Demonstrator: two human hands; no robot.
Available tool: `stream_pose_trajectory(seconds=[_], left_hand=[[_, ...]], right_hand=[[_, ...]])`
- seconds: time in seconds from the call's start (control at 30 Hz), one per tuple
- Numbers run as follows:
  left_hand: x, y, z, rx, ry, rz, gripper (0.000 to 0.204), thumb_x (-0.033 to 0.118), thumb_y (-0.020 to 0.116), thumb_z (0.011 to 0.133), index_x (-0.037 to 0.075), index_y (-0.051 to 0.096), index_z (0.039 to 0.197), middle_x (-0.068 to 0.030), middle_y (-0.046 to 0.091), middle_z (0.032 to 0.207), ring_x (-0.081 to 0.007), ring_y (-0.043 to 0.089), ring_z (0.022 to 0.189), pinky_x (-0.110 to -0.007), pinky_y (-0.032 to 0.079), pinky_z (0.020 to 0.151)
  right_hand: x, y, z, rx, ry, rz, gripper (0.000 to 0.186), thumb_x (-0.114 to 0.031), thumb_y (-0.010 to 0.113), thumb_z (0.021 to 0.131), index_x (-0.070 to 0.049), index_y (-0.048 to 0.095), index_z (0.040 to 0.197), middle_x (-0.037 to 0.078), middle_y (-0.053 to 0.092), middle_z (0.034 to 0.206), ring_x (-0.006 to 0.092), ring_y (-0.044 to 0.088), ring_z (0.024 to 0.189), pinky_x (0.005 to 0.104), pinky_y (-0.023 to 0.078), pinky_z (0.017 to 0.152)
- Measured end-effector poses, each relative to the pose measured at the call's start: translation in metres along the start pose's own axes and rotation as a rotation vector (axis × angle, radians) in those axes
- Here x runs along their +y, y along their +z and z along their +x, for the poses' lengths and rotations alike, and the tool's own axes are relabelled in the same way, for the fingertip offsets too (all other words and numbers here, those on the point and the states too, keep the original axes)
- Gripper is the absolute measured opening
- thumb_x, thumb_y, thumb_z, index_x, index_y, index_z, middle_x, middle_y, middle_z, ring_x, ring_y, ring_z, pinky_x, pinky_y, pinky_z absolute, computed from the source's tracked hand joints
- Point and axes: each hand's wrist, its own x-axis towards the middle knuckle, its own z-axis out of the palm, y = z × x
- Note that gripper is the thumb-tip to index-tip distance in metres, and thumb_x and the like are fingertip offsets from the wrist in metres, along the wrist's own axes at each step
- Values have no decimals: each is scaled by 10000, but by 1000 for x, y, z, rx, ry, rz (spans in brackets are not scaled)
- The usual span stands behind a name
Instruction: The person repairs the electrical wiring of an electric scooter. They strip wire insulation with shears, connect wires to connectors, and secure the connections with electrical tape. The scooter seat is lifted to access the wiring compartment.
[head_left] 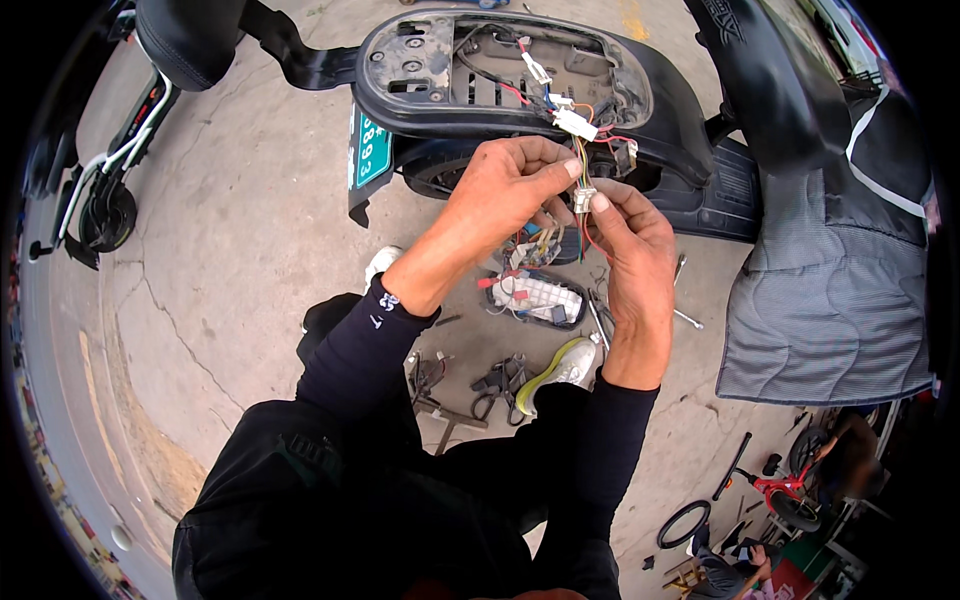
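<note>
Between my two hands is a white plastic wire connector (584, 199) with thin coloured wires. My right hand (632, 238) pinches it between thumb and fingers. Just above, my left hand (518, 182) is closed, thumb and forefinger on the coloured wires (583, 158) that run up from the connector. Those wires lead toward another white connector (575, 124) at the edge of the scooter's open seat compartment (500, 75). Inside lie a black cable, red wires and a white plug (536, 68). Below my hands, a finned metal box (540, 297) with loose wires rests on the ground.
Pliers (503, 386), a hammer (450, 418) and a wrench (688, 319) lie by my feet. A grey quilted cover (825, 290) hangs at the right. Another two-wheeler (115, 170) stands far left; a red balance bike (785, 490) and a seated person are at lower right.
</note>
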Motion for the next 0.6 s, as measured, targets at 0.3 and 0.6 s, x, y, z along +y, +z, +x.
stream_pose_trajectory(seconds=[0.3,0.6], left_hand=[[-3,1,2,8,9,24,218,190,643,971,-19,644,1034,-61,687,856,-121,684,684,-232,506,573],[-2,1,1,1,21,25,227,168,632,975,-37,634,1070,-86,704,899,-138,700,690,-234,515,568]], right_hand=[[2,-2,1,-2,-17,14,209,-88,700,932,36,689,1100,76,720,976,97,639,864,236,498,803],[1,-3,0,-12,-3,25,203,-92,694,941,33,683,1100,71,716,974,94,642,862,233,504,800]])
